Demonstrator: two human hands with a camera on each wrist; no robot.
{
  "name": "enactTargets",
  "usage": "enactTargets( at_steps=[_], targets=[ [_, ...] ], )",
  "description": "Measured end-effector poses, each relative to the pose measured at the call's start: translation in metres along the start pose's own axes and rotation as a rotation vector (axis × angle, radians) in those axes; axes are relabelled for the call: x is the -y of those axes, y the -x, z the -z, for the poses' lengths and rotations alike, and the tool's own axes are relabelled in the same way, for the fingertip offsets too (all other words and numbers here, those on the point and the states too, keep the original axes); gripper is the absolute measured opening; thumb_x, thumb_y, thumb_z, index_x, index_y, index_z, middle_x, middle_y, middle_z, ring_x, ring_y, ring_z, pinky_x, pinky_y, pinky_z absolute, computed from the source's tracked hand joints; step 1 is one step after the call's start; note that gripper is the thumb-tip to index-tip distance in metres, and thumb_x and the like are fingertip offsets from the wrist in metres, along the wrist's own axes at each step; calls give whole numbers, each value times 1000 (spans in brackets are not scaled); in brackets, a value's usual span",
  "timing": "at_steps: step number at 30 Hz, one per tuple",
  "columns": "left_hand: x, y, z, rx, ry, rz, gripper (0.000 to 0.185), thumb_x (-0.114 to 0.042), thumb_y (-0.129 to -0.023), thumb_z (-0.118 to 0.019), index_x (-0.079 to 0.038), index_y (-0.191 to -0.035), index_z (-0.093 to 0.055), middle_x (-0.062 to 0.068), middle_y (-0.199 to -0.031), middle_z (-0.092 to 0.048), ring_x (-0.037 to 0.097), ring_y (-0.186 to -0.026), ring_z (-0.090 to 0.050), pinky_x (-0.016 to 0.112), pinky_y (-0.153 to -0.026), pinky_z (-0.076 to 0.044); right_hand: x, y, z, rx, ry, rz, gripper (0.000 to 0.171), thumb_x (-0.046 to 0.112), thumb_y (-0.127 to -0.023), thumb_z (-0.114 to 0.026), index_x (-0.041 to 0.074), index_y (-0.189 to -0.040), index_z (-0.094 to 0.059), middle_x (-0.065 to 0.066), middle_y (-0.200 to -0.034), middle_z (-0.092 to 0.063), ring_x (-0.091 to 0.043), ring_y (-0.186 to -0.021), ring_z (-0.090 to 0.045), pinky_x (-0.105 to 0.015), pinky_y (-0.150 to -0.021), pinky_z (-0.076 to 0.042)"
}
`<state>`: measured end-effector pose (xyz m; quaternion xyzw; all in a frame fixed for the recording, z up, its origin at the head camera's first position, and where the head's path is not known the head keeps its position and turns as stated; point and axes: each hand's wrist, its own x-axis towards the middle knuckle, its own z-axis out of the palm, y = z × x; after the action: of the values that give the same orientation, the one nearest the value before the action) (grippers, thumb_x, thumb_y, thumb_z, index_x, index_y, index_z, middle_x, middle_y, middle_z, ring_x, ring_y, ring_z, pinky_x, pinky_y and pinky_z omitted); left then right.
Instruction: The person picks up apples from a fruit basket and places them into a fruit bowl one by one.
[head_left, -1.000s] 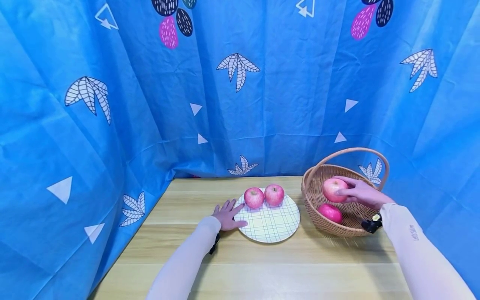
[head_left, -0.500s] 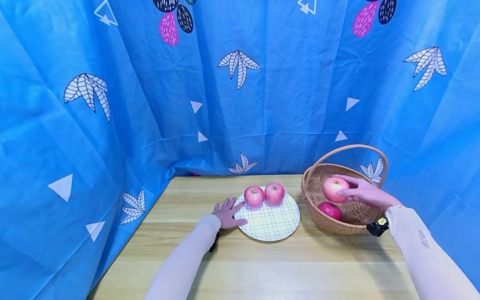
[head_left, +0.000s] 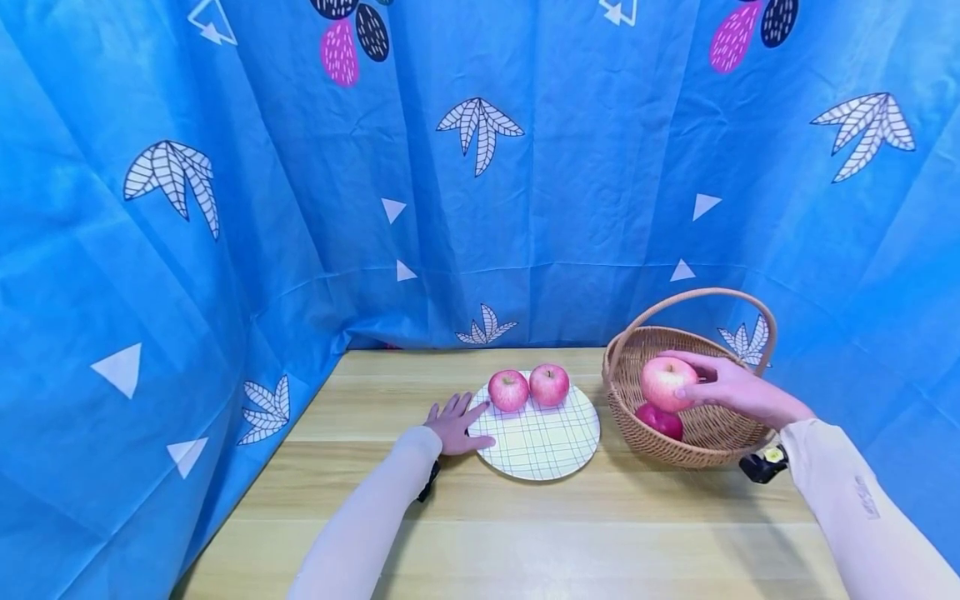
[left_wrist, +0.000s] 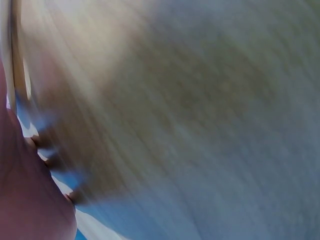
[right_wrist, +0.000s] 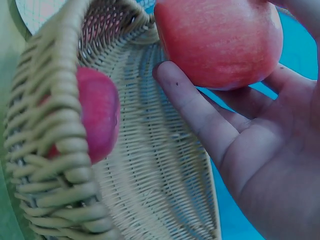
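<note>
Head view: the right hand (head_left: 731,387) has its fingers curled round a pink apple (head_left: 665,382), holding it up over the wicker basket (head_left: 678,446), clear of the weave. The apple sits at the fingertip end of the hand, on the side toward the plate. Right wrist view confirms it: thumb under, fingers wrapped behind the fruit, with the basket wall below. A darker red apple (head_left: 660,421) lies down in the basket, right beneath the held one. Over on the other side, the left hand (head_left: 454,427) is spread flat on the desk (head_left: 480,533), fingers fanned, fingertips touching the rim of the checked plate (head_left: 540,454). Two apples (head_left: 528,388) sit side by side at the far edge of that plate. The left wrist view is a blur of wood grain.
</note>
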<state>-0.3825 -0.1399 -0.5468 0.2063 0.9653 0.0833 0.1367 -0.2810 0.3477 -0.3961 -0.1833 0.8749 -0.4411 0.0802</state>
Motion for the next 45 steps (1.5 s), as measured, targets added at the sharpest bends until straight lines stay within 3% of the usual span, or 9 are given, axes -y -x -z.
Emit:
enactTargets(
  at_steps=[5, 11, 19, 28, 37, 45],
  targets=[
    [-3, 5, 4, -5, -8, 4, 90, -84, -86, -41, -39, -161, -18, 6, -171, -5, 34, -157, -2, 64, -122, -4, 10, 5, -8, -2, 21, 23, 63, 26, -94, -66, 24, -153, -43, -7, -137, -57, -15, -119, -56, -43, -94, -50],
    [-5, 9, 5, -16, -7, -9, 90, -84, -86, -41, -38, -161, -19, 7, -171, -6, 35, -157, -3, 65, -122, -6, 19, 7, -17, 6, 6, 22, 63, 26, -94, -68, 30, -152, -45, -5, -138, -58, -16, -119, -58, -36, -92, -53],
    [-1, 1, -1, -10, 6, 6, 92, -87, -84, -40, -41, -161, -18, 4, -172, -3, 32, -158, 0, 64, -123, -2, 34, 7, -33, 10, -28, 38, 63, 24, -92, -72, 30, -150, -46, -4, -136, -60, -17, -118, -58, -32, -90, -56],
    [-6, 8, 5, -7, 6, 0, 90, -82, -87, -43, -38, -161, -19, 7, -171, -5, 35, -157, -1, 65, -122, -3, 47, 3, -55, 24, -63, 69, 66, 24, -90, -75, 31, -150, -47, -2, -138, -59, -22, -119, -58, -33, -92, -56],
    [-4, 3, 3, 0, -9, 9, 91, -84, -86, -41, -39, -161, -17, 6, -171, -4, 34, -157, -1, 64, -122, -3, 59, -8, -77, 60, -135, 107, 68, 20, -90, -77, 28, -150, -47, -5, -142, -57, -22, -122, -57, -31, -95, -55],
    [-5, 2, 3, 6, -18, 24, 91, -85, -85, -40, -41, -161, -16, 4, -172, -3, 32, -158, -1, 64, -123, -2, 58, -17, -95, 52, -95, 92, 71, 26, -88, -79, 27, -150, -46, -5, -138, -59, -26, -118, -60, -30, -92, -55]
  ],
)
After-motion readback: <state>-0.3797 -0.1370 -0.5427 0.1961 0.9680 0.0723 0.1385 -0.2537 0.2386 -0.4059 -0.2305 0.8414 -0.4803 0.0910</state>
